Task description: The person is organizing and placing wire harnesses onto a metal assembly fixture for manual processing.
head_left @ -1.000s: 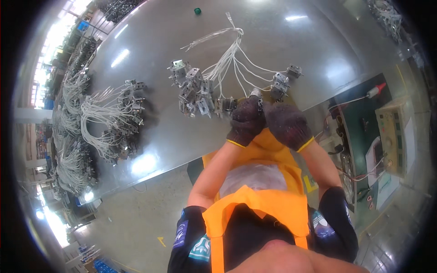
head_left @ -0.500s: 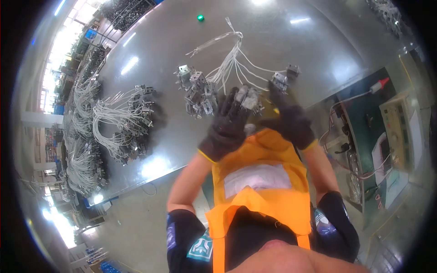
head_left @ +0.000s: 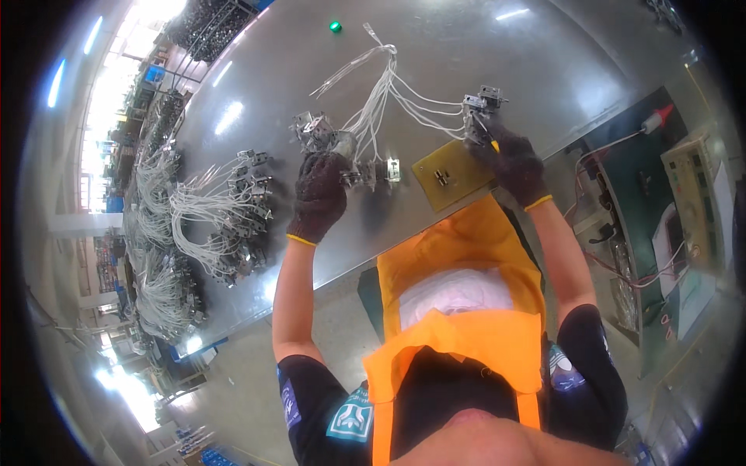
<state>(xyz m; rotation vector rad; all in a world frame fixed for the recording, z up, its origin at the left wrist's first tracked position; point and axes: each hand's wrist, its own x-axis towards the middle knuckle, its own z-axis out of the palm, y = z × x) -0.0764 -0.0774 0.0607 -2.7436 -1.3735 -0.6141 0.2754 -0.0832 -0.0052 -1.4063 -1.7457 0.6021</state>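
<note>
My left hand (head_left: 320,186), in a dark glove, is closed at a cluster of small metal housings (head_left: 312,128) on white wires; its fingertips are partly hidden among them. More housings (head_left: 379,172) lie just right of it. The bundle of white wires (head_left: 381,85) fans out from a gathered end toward both hands. My right hand (head_left: 513,159), also gloved, is closed around a thin tool with a yellow part (head_left: 495,146), and its fingers touch another group of metal housings (head_left: 482,105). Between the hands lies a brass-coloured plate (head_left: 449,177) with a small raised fitting.
Piles of similar wired housings (head_left: 225,210) lie along the left of the grey metal table (head_left: 435,46). A green light (head_left: 336,26) glows at the far side. At right stand a beige instrument box (head_left: 695,210) and a probe with a red tip (head_left: 659,118).
My hands have moved apart, the left to the left-hand housings, the right to the right-hand ones. The housings held over the plate have shifted left, and the plate now shows.
</note>
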